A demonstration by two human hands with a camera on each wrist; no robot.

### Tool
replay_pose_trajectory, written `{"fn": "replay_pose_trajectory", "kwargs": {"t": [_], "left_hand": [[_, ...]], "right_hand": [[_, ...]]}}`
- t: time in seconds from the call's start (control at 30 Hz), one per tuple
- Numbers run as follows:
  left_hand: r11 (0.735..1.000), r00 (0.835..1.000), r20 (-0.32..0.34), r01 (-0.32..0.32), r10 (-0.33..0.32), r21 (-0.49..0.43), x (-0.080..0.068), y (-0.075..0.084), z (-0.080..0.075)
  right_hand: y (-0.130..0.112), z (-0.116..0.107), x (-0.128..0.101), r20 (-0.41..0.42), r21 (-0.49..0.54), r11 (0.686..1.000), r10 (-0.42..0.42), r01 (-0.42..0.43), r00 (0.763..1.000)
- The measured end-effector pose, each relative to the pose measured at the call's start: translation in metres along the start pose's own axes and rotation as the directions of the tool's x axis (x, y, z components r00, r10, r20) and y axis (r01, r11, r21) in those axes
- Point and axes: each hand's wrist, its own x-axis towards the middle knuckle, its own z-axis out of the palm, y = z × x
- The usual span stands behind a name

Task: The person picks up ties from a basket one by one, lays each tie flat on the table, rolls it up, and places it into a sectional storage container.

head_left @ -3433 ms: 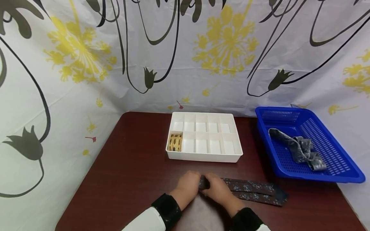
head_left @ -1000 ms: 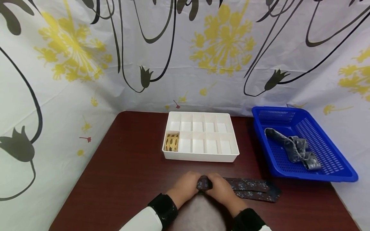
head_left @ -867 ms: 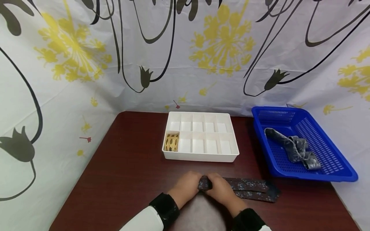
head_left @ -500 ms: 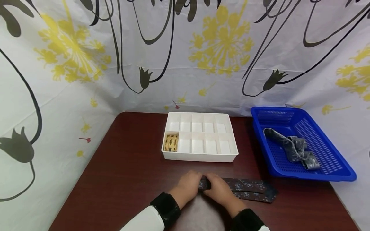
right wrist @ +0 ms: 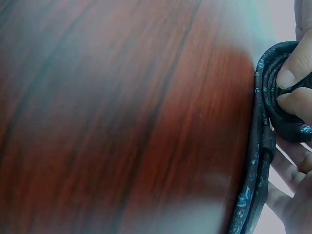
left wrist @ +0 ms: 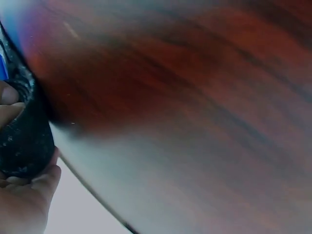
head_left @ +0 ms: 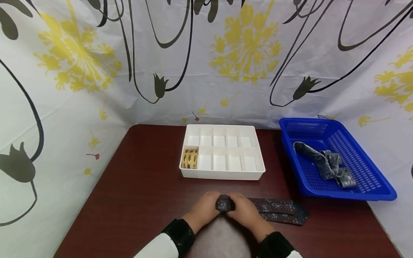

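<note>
A dark necktie with a small blue flower print (head_left: pixel 277 210) lies on the brown table (head_left: pixel 138 193) near its front edge. Its left end is wound into a tight roll (head_left: pixel 224 204). My left hand (head_left: pixel 206 207) and right hand (head_left: pixel 242 210) both grip that roll from either side, fingers curled round it. In the right wrist view the roll (right wrist: pixel 282 97) shows as a coil pinched by fingertips (right wrist: pixel 298 68), with the flat tie (right wrist: pixel 253 185) trailing from it. The left wrist view shows the roll (left wrist: pixel 22 131) held against my palm.
A white divided organiser (head_left: pixel 222 175) stands behind my hands, with a yellow patterned roll (head_left: pixel 190 158) in its front left compartment. A blue plastic basket (head_left: pixel 371 191) at the right holds a crumpled grey tie (head_left: pixel 326 163). Patterned curtain walls enclose the table.
The roll between my hands has grown slightly and the loose length of tie on the table has shortened, its far end drawing left. Both hands stay at the same spot.
</note>
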Motion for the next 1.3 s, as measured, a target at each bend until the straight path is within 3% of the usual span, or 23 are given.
{"fn": "replay_pose_trajectory", "kwargs": {"t": [0.3, 0.6, 0.67, 0.73, 0.87, 0.97, 1.03, 1.13, 1.3], "left_hand": [[0.966, 0.995, 0.057, 0.069, -0.085, 0.248, 0.003, 0.025, -0.01], [0.913, 0.982, 0.091, 0.115, -0.163, 0.391, 0.008, 0.043, -0.014], [0.916, 0.981, 0.104, 0.115, -0.167, 0.385, 0.009, 0.044, -0.014], [0.938, 0.984, 0.112, 0.097, -0.142, 0.333, 0.009, 0.039, -0.013], [0.997, 0.993, 0.102, 0.046, -0.053, 0.064, 0.005, 0.017, -0.007], [0.992, 0.997, 0.074, 0.03, -0.021, -0.126, 0.001, 0.004, -0.003], [0.983, 0.998, 0.059, 0.038, -0.028, -0.18, -0.001, 0.001, -0.003], [0.991, 0.999, 0.036, 0.014, -0.009, -0.136, -0.001, 0.002, -0.004], [1.0, 1.0, 0.013, 0.0, -0.001, 0.031, 0.002, 0.01, -0.005]], "right_hand": [[-0.001, -0.003, -0.003, 0.013, -0.048, 0.999, 0.018, -0.017, 1.0], [0.001, -0.003, -0.002, 0.027, 0.067, 0.998, 0.019, -0.021, 0.999], [0.002, -0.003, -0.002, 0.026, 0.086, 0.996, 0.01, -0.012, 1.0], [0.003, -0.003, -0.002, 0.021, 0.1, 0.995, -0.001, -0.001, 1.0], [0.004, -0.002, -0.002, 0.009, 0.118, 0.993, -0.018, 0.017, 1.0], [0.004, -0.002, -0.002, 0.007, 0.112, 0.994, -0.017, 0.016, 1.0], [0.004, -0.002, -0.002, 0.008, 0.108, 0.994, -0.014, 0.013, 1.0], [0.004, -0.002, -0.002, 0.001, 0.092, 0.996, -0.021, 0.021, 1.0], [0.007, -0.002, -0.002, -0.012, 0.073, 0.997, -0.031, 0.031, 0.999]]}}
